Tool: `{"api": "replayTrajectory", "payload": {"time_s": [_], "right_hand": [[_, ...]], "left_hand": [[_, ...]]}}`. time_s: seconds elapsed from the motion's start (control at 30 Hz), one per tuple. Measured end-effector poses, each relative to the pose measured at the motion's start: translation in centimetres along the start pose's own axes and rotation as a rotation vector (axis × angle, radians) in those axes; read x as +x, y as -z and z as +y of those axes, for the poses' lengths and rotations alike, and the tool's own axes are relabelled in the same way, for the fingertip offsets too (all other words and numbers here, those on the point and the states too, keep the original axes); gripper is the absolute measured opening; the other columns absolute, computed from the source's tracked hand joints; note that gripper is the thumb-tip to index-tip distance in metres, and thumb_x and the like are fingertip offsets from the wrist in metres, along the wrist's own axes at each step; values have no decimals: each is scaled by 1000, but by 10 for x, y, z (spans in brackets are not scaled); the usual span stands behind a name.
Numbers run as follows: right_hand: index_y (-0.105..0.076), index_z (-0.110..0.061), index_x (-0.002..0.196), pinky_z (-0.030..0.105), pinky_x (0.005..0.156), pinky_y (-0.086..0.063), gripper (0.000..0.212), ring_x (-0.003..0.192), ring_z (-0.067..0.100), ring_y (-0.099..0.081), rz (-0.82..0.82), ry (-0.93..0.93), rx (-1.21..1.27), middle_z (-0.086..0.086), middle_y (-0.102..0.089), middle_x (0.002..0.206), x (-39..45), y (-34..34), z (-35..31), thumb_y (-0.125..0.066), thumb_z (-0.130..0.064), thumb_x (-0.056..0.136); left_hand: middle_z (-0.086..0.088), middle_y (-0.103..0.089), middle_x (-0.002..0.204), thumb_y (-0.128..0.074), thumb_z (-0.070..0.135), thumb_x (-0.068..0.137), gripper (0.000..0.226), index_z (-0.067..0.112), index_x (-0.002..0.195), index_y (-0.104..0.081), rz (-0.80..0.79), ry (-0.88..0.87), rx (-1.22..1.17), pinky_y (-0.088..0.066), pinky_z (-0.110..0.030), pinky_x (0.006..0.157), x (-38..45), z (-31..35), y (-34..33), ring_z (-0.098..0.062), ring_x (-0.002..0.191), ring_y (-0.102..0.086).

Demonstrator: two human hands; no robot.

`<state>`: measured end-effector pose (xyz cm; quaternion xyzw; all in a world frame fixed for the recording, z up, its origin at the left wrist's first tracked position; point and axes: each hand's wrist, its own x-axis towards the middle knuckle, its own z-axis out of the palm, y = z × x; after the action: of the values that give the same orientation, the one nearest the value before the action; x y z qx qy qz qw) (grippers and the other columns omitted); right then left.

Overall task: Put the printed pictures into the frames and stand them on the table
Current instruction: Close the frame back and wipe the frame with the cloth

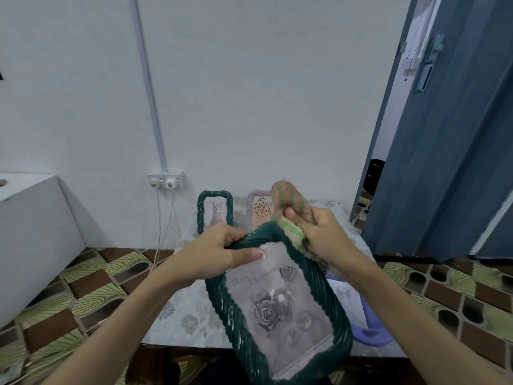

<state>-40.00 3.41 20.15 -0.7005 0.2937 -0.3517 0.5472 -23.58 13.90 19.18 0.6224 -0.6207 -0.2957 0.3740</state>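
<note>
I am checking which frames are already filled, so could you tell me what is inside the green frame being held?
The green frame holds a grey print of roses with faint script above. The left hand covers its top left corner; the cloth hides the top right.

Worktop carries a floral cloth. At 12 o'clock, a dark green frame and a pale frame stand upright, side by side. At 4 o'clock, a lilac basin.
</note>
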Motion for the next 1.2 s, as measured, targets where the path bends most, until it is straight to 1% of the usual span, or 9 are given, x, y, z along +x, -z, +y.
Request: {"api": "replayTrajectory", "payload": {"time_s": [0.13, 0.27, 0.33, 0.47, 0.6, 0.8, 0.93, 1.1, 1.2], "right_hand": [[-63, -12, 91, 21, 65, -53, 15, 67, 11, -65, -42, -103, 261, -1, -71, 73, 11, 19, -13, -53, -24, 92], [-60, -18, 99, 17, 70, -47, 21, 80, 3, -59, -411, 111, -178, -9, -66, 87, 5, 27, -30, -64, -6, 83], [-62, -14, 100, 18, 76, -45, 19, 87, 8, -58, -336, 255, -464, -3, -65, 94, 3, 12, -28, -67, -9, 83], [-57, -17, 76, 23, 57, -36, 14, 61, 5, -48, -41, 403, -609, -9, -53, 65, 4, -8, -22, -59, -22, 89], [-61, -21, 80, 11, 62, -46, 12, 63, -3, -58, -326, 78, -259, -13, -63, 71, 8, 6, -27, -58, -16, 91], [-61, -14, 98, 22, 74, -55, 14, 73, 8, -68, -185, -137, 337, -1, -72, 83, 12, 37, -13, -56, -20, 86], [-52, -18, 117, 13, 75, -49, 44, 85, 3, -62, -296, 44, -125, -9, -64, 94, -1, 21, -10, -70, -11, 78], [-57, -19, 82, 16, 60, -41, 8, 67, 3, -55, 149, 305, -312, -5, -60, 73, 3, -7, -8, -58, -19, 90], [-56, -16, 102, 27, 80, -47, 13, 88, 14, -59, -100, 133, -213, 0, -63, 91, 7, 3, -12, -59, -18, 90]], "left_hand": [[-9, -50, 65, -62, 62, 61, 62, 1, 73, -59, 24, -17, 65, -31, -27, 61, 3, 7, 6, -16, 61, -48], [-4, -43, 56, -70, 47, 73, 52, -3, 70, -57, 36, -6, 162, -27, -25, 51, 5, 16, 6, -13, 50, -38], [-1, -42, 50, -69, 30, 83, 39, -2, 64, -57, 66, -16, 260, -25, -22, 47, 7, 19, 3, -9, 43, -35], [3, -36, 46, -69, 27, 84, 41, 12, 53, -45, 108, -35, 289, -23, -24, 47, 10, 18, -4, -6, 40, -30], [2, -40, 48, -69, 29, 83, 37, 10, 57, -52, 59, -39, 292, -25, -26, 49, 6, 14, -1, -8, 42, -34], [-5, -52, 61, -76, 54, 66, 52, 3, 73, -64, 168, 39, 20, -34, -27, 59, 0, 11, 24, -16, 58, -49], [-7, -48, 60, -63, 65, 54, 70, -2, 74, -61, 211, 3, 107, -31, -27, 58, 3, 8, 27, -16, 56, -46], [-25, -54, 70, -65, 63, 57, 77, -10, 81, -58, 273, -25, 30, -33, -29, 63, 2, 9, 21, -19, 63, -49], [-31, -59, 80, -68, 57, 58, 70, -7, 85, -63, 286, 3, 4, -35, -32, 66, 0, 7, 23, -20, 66, -53]]}}
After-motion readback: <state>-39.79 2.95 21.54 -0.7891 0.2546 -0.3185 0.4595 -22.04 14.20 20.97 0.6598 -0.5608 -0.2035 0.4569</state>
